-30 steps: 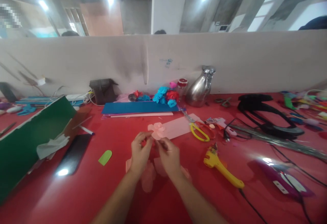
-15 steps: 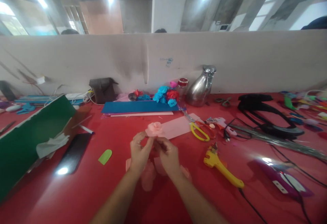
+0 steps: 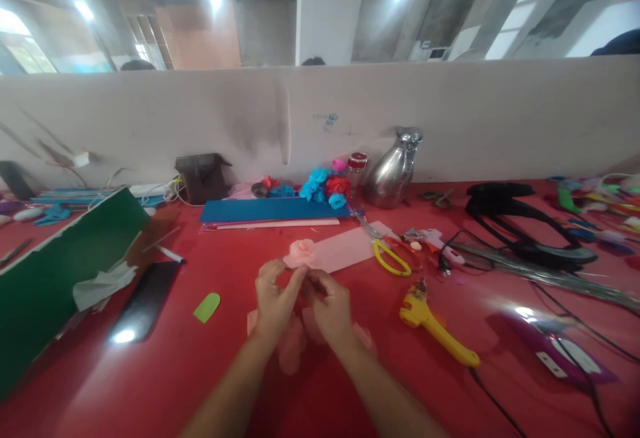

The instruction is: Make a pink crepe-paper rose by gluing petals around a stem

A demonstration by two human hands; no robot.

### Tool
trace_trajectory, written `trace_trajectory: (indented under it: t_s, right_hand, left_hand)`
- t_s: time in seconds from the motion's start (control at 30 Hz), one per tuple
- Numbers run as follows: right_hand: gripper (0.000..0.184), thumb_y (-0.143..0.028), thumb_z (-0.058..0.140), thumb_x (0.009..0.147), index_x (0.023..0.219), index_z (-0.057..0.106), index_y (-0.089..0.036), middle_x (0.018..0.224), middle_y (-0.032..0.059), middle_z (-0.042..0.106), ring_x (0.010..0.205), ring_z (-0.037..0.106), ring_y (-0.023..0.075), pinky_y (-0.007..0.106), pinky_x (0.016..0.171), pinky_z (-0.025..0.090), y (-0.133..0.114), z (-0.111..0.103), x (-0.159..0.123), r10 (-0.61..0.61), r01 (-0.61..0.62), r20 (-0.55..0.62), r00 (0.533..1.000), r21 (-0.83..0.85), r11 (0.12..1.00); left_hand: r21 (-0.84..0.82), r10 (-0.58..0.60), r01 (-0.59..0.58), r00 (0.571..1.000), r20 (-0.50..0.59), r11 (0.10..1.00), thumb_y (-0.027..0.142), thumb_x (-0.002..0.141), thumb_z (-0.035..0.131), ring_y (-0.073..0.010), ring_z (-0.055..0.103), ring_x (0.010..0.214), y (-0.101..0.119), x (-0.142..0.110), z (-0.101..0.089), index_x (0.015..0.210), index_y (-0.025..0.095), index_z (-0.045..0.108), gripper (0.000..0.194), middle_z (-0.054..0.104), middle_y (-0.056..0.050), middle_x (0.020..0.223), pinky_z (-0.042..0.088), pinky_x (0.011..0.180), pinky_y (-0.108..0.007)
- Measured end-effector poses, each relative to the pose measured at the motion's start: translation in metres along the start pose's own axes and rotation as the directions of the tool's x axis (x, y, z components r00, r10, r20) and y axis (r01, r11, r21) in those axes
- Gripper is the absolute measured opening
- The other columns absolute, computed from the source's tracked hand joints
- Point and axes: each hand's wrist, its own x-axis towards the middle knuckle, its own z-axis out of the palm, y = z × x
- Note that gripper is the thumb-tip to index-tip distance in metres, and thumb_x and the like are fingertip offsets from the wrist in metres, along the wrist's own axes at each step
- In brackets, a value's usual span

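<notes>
My left hand (image 3: pixel 274 295) and my right hand (image 3: pixel 327 301) meet in front of me, thumbs and fingers closed in a pinch. A pale pink paper flower (image 3: pixel 302 250) rises just beyond the fingertips; its base is hidden behind them, and both hands appear to grip it there. Behind the flower lies a pink paper strip (image 3: pixel 345 250). Under my wrists, several pink paper petals (image 3: pixel 290 353) lie on the red table, partly covered by my hands. Yellow-handled scissors (image 3: pixel 393 259) rest at the strip's right end.
A yellow glue gun (image 3: pixel 440 338) with a cord lies to the right, near a purple-and-white device (image 3: pixel 565 351). On the left are a green board (image 3: pixel 65 271), a phone (image 3: pixel 145 301) and a lime-green paper piece (image 3: pixel 207 307). A steel jug (image 3: pixel 393 175) stands behind.
Little differs. My hands stay pinched together in nearly the same place, and the flower has shifted very slightly left.
</notes>
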Motion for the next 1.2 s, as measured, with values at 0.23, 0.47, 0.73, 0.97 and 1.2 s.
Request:
trace_trajectory:
  t_s: [0.23,0.47,0.73,0.97,1.2]
  right_hand:
    - [0.014,-0.019,0.050,0.079,0.081,0.064,-0.019,0.068,0.0011,0.066,0.061,0.061,0.0148,0.025,0.061,0.049,-0.001,-0.002,0.000,-0.021,0.019,-0.023,1.000,-0.083,0.996]
    - [0.020,-0.016,0.048,0.076,0.083,0.066,-0.019,0.071,0.0020,0.068,0.064,0.061,0.0171,0.026,0.062,0.049,-0.002,0.000,0.002,-0.057,0.054,-0.022,0.998,-0.121,0.991]
    - [0.022,-0.015,0.046,0.075,0.082,0.066,-0.018,0.079,0.0050,0.070,0.069,0.061,0.0192,0.027,0.063,0.047,0.006,0.000,0.002,-0.055,0.054,-0.007,0.998,-0.128,0.990]
    - [0.016,-0.018,0.047,0.071,0.071,0.064,-0.019,0.069,0.0039,0.068,0.062,0.059,0.0192,0.029,0.059,0.047,0.013,-0.001,0.002,-0.059,0.053,-0.053,0.997,-0.104,0.993]
    - [0.014,-0.019,0.049,0.070,0.066,0.061,-0.021,0.064,0.0025,0.066,0.057,0.057,0.0183,0.028,0.054,0.046,0.007,-0.001,0.003,-0.066,0.063,-0.029,0.997,-0.079,0.995]
  left_hand:
    - [0.203,0.193,-0.181,0.980,-0.044,0.962,0.032,0.075,0.063,-0.0198,0.061,0.078,-0.004,-0.001,0.002,0.077,0.019,0.064,0.014,0.068,-0.004,0.076,0.042,0.081,-0.037]
    - [0.285,0.342,-0.303,0.934,-0.098,0.909,0.027,0.076,0.061,-0.0164,0.061,0.068,-0.008,-0.003,0.004,0.078,0.021,0.063,0.007,0.068,-0.001,0.072,0.036,0.092,-0.043]
    - [0.300,0.368,-0.333,0.927,-0.067,0.894,0.021,0.077,0.056,-0.0153,0.060,0.065,-0.004,-0.010,0.005,0.072,0.022,0.063,0.008,0.067,0.001,0.067,0.034,0.094,-0.043]
    - [0.271,0.381,-0.354,0.923,-0.052,0.895,0.015,0.076,0.055,-0.0158,0.061,0.066,-0.004,-0.012,0.005,0.072,0.025,0.066,0.015,0.070,0.002,0.070,0.031,0.096,-0.045]
    - [0.074,0.270,-0.267,0.962,-0.047,0.961,0.019,0.075,0.058,-0.0165,0.058,0.071,-0.003,-0.011,0.003,0.070,0.024,0.068,0.012,0.068,0.000,0.072,0.040,0.085,-0.039]
